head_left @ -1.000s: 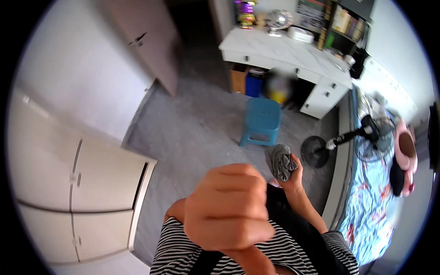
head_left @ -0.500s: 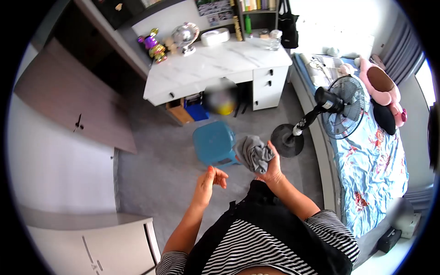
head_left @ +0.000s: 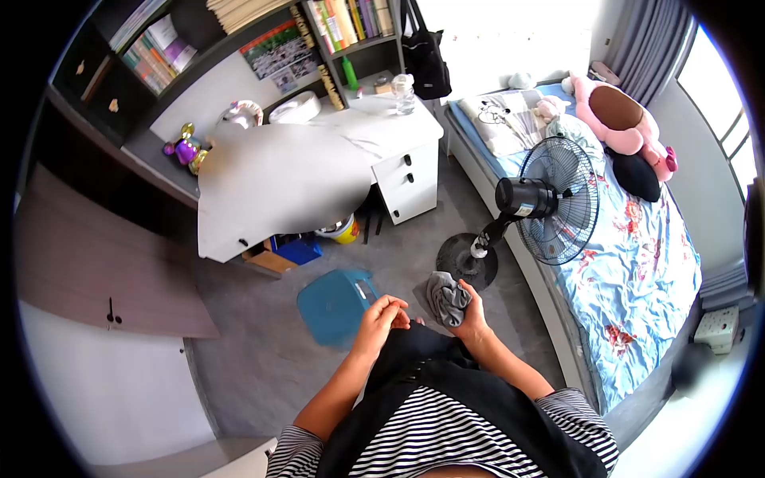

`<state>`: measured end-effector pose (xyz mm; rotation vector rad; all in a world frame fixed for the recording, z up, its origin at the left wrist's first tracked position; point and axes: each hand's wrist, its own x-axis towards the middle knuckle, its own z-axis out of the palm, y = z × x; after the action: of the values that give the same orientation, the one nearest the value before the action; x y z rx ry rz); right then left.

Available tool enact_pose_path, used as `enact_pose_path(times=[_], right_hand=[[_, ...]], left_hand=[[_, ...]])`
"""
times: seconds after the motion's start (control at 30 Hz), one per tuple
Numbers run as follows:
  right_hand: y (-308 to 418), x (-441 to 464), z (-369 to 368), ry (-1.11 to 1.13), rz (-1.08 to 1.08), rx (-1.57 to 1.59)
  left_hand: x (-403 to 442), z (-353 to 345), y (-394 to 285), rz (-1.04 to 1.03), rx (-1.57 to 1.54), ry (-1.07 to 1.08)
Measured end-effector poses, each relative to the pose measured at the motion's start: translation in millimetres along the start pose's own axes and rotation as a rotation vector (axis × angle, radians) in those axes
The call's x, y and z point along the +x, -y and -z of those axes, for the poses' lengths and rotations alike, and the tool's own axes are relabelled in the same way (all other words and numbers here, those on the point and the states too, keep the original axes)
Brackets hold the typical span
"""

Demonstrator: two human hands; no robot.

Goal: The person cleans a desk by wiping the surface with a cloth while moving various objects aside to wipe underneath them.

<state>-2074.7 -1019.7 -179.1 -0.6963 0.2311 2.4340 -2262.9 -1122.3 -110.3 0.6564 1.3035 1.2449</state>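
A crumpled grey cloth [head_left: 449,299] is bunched in my right hand [head_left: 475,320], with the fingers wrapped round its right side. My left hand [head_left: 382,323] hovers to the left of the cloth, apart from it. Its fingers are loosely bent and nothing shows in them. Just beyond my left hand, a blue plastic stool [head_left: 333,307] stands on the grey floor. Both hands are in front of my black apron [head_left: 422,362].
To the right, a black standing fan [head_left: 529,199] rises beside a bed [head_left: 637,279] with blue floral bedding. A white desk [head_left: 414,131] with drawers is ahead, partly blurred. A yellow bucket [head_left: 344,232] sits underneath. At the left is a brownish door [head_left: 103,255].
My view has turned to the right and forward. My left hand has come closer to the cloth, its fingers bent in more. The cloth stays in my right hand.
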Motion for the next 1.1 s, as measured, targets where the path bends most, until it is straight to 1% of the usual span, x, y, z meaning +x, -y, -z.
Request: enact_pose_path(times=[0.07,0.1,0.17,0.23,0.3,0.37,0.47,0.53,0.57,0.7,0.77,0.8,0.83,0.87,0.9,0.97,1.03,1.07,1.1], right_hand=[[9.3,8.4,-3.5,0.005,0.040,0.015],[14.1,15.8,-5.1,0.008,0.064,0.024],[26.6,34.7,-5.6,0.038,0.096,0.045],[40.4,56.0,-6.9,0.083,0.144,0.083],[52.1,79.9,-19.8,0.054,0.183,0.047],[63.8,106.7,-37.3,0.045,0.212,-0.004],[84.8,163.8,-49.7,0.047,0.193,0.003],[101.3,197.7,-63.3,0.038,0.146,-0.005],[111.0,220.3,-69.0,0.038,0.145,-0.006],[153.9,292.2,-87.4,-0.034,0.177,0.042],[178.9,333.0,-77.2,-0.043,0.250,-0.060],[191.2,344.3,-83.6,-0.053,0.279,-0.105],[205.5,356.7,-94.7,-0.061,0.309,-0.155],[218.9,369.2,-104.5,-0.150,0.451,-0.301],[231.9,374.1,-126.4,-0.162,0.556,-0.382],[262.4,405.1,-146.0,-0.172,0.707,-0.427],[289.7,439.8,-164.6,-0.318,0.983,-0.833],[298.1,450.1,-175.7,-0.408,1.001,-0.938],[304.3,456.6,-192.5,-0.563,0.928,-1.100]], left_hand=[[31.2,-1.1,-1.3,0.028,0.023,0.093],[46.2,-3.3,-5.1,0.026,0.029,0.096],[76.5,-8.9,-12.4,0.105,0.016,0.180],[112.1,-7.6,-7.7,0.052,-0.003,0.247],[144.7,-4.0,-12.8,0.068,-0.028,0.307],[180.1,4.7,-23.0,0.071,0.049,0.341],[227.3,22.3,-51.4,0.081,0.044,0.358],[255.9,35.2,-66.6,-0.013,0.016,0.293],[273.0,44.8,-71.5,-0.013,0.015,0.292],[330.2,67.6,-89.7,0.093,0.067,0.254],[351.7,70.4,-95.3,0.165,0.094,0.284],[362.5,70.2,-96.7,0.169,0.176,0.317],[372.7,68.2,-103.4,0.175,0.186,0.325],[382.3,65.6,-108.0,0.142,0.247,0.354],[391.3,63.8,-113.2,0.111,0.306,0.384],[412.2,65.0,-120.7,0.112,0.350,0.376],[432.9,69.7,-135.8,-0.012,0.464,0.330],[445.1,72.2,-144.7,-0.020,0.513,0.288],[461.4,76.8,-148.2,-0.060,0.455,0.276]])
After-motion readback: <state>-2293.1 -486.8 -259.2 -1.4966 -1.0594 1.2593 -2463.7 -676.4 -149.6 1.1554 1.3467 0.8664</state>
